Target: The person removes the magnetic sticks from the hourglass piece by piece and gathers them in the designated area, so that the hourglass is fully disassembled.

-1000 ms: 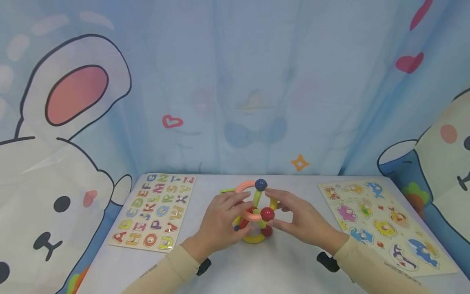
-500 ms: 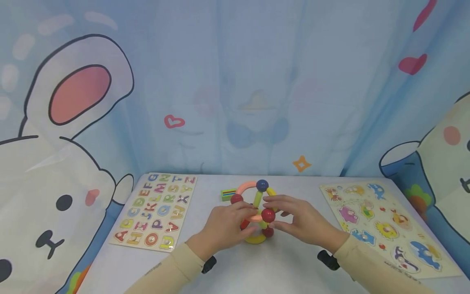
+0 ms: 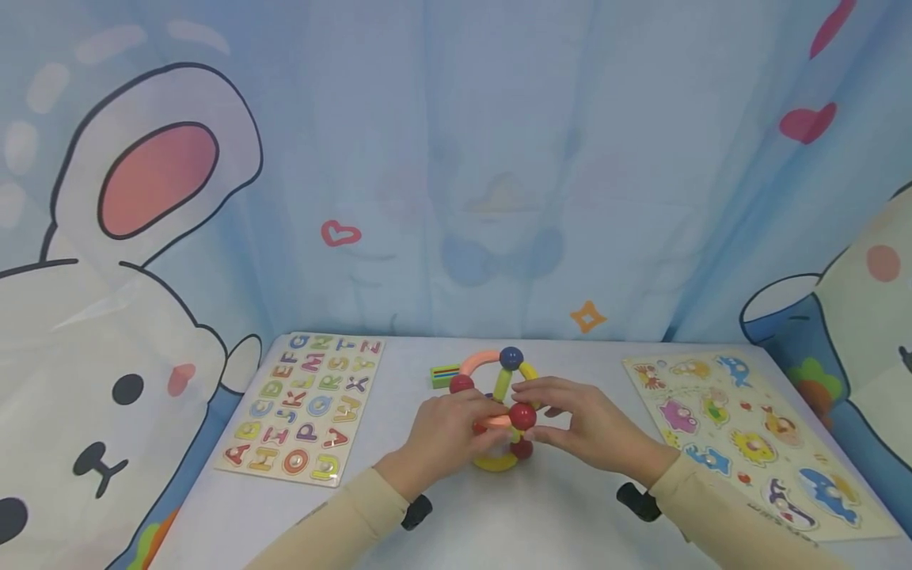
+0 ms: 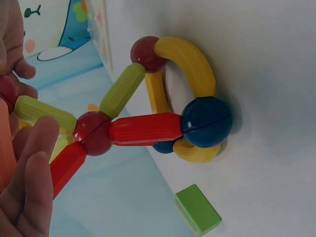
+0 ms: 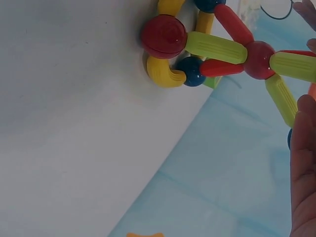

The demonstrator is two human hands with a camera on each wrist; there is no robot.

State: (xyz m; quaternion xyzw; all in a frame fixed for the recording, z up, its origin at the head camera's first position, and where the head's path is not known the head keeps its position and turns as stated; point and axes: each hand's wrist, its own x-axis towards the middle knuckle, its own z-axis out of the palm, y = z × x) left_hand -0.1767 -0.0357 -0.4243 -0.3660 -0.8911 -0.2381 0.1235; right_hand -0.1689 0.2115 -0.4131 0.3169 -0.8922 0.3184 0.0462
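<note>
A magnetic ball-and-rod toy stands upright on the table between both hands. Its base is a ring of yellow curved rods joined by blue and red balls. Green and red straight rods rise from it to a central red ball. Up top, a blue ball joins orange and yellow curved rods. My left hand pinches the front orange curved rod, partly covering it. Thumb and fingers of my right hand hold the front red ball at that rod's right end.
A small green box with coloured stripes lies behind the toy, to its left. An alphabet puzzle board is at the left, an animal puzzle board at the right. A printed curtain hangs behind the table.
My left hand has slid right along the orange rod towards the front red ball, uncovering the left red ball and green box. My right hand stays nearly in place.
</note>
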